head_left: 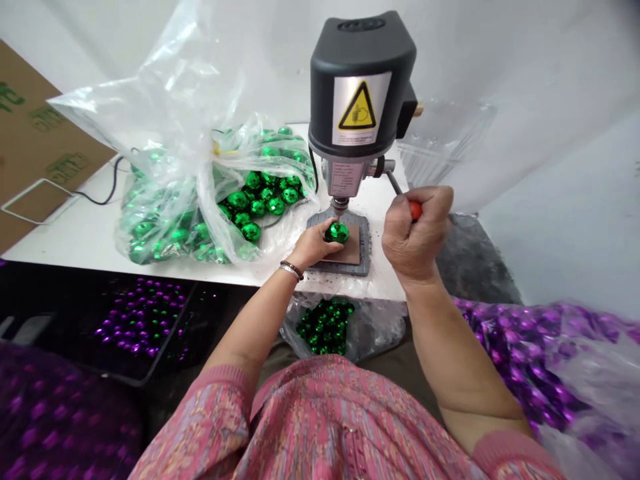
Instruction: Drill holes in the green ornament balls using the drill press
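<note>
My left hand presses a shiny green bauble onto a brown pad on the base of a small bench drill press. The bauble sits directly under the drill chuck, and the bit is hidden from view. My right hand is closed around the red-tipped feed lever at the drill's right side. A bracelet and a bangle circle my left wrist. A clear plastic bag of green baubles lies open to the left of the drill.
The drill stands on a white table scattered with dark specks near its front edge. Below it are a bag of green baubles, a black tray of purple and green baubles, and a purple-filled bag. Cardboard leans at left.
</note>
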Demonstrator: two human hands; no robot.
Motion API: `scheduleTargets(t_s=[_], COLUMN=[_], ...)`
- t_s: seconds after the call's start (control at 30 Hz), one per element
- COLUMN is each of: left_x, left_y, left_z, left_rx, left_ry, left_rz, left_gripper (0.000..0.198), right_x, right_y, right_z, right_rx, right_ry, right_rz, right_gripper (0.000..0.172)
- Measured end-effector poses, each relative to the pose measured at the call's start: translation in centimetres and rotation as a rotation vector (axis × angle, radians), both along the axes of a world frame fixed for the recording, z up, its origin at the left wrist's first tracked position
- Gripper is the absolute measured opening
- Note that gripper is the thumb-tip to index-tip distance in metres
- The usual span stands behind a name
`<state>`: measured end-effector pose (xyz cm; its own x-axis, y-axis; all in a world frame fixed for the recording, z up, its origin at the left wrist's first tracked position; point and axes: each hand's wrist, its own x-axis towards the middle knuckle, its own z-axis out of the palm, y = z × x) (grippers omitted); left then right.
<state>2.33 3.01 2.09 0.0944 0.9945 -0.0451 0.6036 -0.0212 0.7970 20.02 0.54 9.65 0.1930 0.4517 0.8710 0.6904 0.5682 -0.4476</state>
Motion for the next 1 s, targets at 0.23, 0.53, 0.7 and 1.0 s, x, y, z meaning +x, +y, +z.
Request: scheduleTargets(t_s=[0.23, 0.53, 0.7, 1.0], left_x=[-0.1, -0.1, -0.1, -5.6], left_y=[-0.1, 0.0, -1.5, -6.6], left_z=[-0.2, -0.7, -1.0, -0.3], left_rx=[0.040, 0.042, 0.087, 0.194], left_ry=[0.044, 0.018, -0.059, -0.016], left_rz=[-0.003, -0.017, 0.032, -0.115], left_gripper=[0.073, 0.073, 0.067, 0.058], right_x=[-0.3, -0.7, -0.6, -0.2], right_y=[0.4, 0.6, 1.6, 1.9], right_z=[-1.0, -0.4, 4.3, 4.9], right_rx=[0.111, 0.144, 0.041, -0.065], right_ry=[0.044, 0.115, 0.178, 0.152], right_rz=[0.001, 0.027, 0.085, 0.046], right_gripper=[0.008, 0.014, 0.020, 0.026])
